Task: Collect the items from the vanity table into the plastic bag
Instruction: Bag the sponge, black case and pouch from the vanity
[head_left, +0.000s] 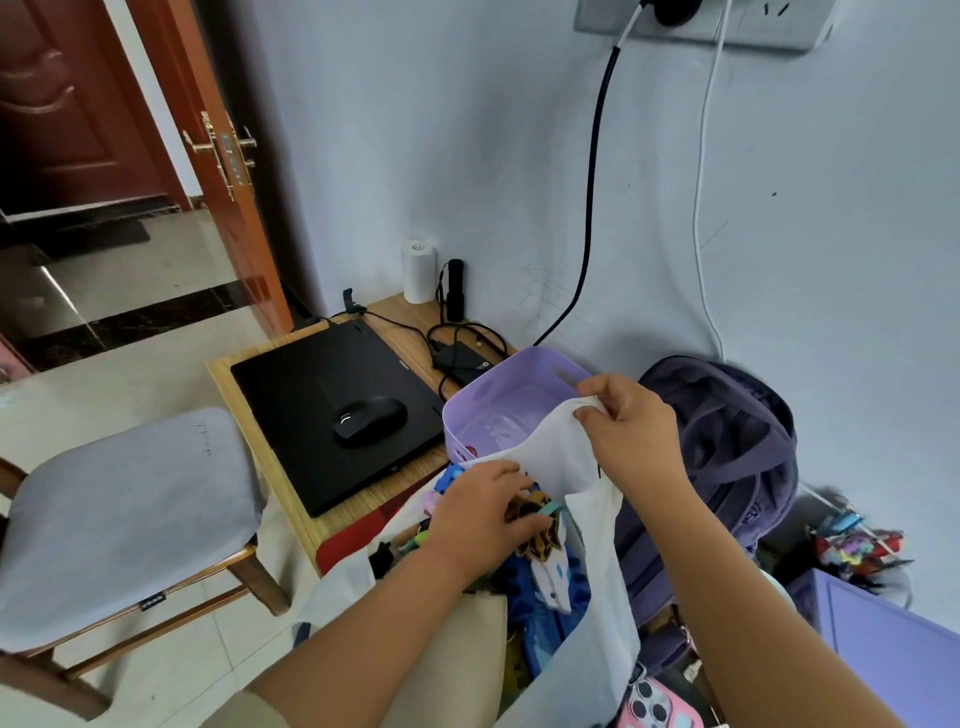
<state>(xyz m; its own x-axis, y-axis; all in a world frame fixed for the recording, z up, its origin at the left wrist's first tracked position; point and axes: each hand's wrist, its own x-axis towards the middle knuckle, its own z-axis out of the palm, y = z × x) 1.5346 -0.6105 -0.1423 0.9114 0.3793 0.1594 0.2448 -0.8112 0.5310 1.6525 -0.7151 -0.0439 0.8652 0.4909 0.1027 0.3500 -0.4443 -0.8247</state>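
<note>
1. Bag (571, 519) hangs over the table (270, 457) edge; right hand (631, 431) pinches its rim.
2. Left hand (483, 519) curls round a patterned hair tie (535, 519) at the mouth.
3. Advice: keep the rim lifted, push the tie deep, release below the rim.

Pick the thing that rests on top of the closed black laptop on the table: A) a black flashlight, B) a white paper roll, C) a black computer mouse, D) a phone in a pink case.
C: the black computer mouse sits on the lid of the closed black laptop, while the white paper roll and black flashlight stand at the back of the table by the wall.
</note>
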